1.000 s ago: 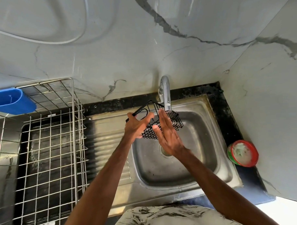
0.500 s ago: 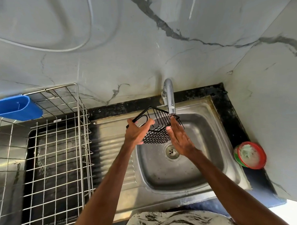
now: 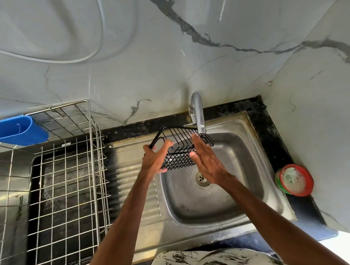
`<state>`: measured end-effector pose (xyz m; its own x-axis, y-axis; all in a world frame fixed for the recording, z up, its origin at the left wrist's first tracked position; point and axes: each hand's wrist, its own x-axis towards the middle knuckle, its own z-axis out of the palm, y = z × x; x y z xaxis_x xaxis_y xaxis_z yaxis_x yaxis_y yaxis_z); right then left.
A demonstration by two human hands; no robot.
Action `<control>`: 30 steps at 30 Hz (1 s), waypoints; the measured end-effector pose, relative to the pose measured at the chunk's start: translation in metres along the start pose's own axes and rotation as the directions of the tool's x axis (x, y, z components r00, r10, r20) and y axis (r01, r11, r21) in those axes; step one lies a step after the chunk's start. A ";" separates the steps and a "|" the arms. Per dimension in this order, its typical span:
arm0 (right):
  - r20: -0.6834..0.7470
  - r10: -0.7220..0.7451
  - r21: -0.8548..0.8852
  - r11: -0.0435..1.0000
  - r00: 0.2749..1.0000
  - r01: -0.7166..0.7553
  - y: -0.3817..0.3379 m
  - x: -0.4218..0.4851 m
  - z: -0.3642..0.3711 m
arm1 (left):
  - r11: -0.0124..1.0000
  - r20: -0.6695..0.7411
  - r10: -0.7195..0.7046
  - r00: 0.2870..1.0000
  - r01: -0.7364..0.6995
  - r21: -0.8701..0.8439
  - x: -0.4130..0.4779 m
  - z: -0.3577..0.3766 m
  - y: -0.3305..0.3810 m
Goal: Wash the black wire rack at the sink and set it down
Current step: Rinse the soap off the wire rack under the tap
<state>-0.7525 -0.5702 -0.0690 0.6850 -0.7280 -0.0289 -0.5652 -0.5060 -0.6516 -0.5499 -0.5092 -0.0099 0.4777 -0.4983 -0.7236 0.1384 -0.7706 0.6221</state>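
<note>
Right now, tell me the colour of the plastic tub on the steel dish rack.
The tub is plain blue, seen best in the head view.

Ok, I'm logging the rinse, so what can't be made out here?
Head view only:
Water from the tap: too faint to tell.
Part of the wire rack: hidden by the right hand.
Blue holder: cut off by the left edge.
Contents of the red-rimmed tub: blurred.

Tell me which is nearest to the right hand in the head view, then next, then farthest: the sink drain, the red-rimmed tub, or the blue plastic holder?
Counting from the right hand:
1. The sink drain, right beside the wrist.
2. The red-rimmed tub, off to the right, in the corner.
3. The blue plastic holder, far off to the left.
</note>
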 end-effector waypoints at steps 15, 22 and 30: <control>-0.032 -0.117 -0.059 0.992 0.993 0.115 -0.014 0.009 0.003 | 0.987 0.080 -0.049 0.996 0.060 -0.147 -0.008 -0.005 -0.014; 0.129 0.317 -0.067 0.948 0.940 -0.311 0.036 0.004 -0.014 | 0.997 0.063 -0.044 0.997 0.048 -0.060 -0.012 -0.002 -0.020; 0.181 0.038 0.035 0.998 0.983 -0.045 -0.040 0.017 -0.008 | 1.000 0.056 -0.015 0.998 0.015 -0.014 -0.017 0.007 -0.021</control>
<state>-0.7217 -0.5654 -0.0375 0.7348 -0.6512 -0.1901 -0.5790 -0.4560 -0.6759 -0.5670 -0.4875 -0.0128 0.4266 -0.5084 -0.7480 0.1580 -0.7725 0.6151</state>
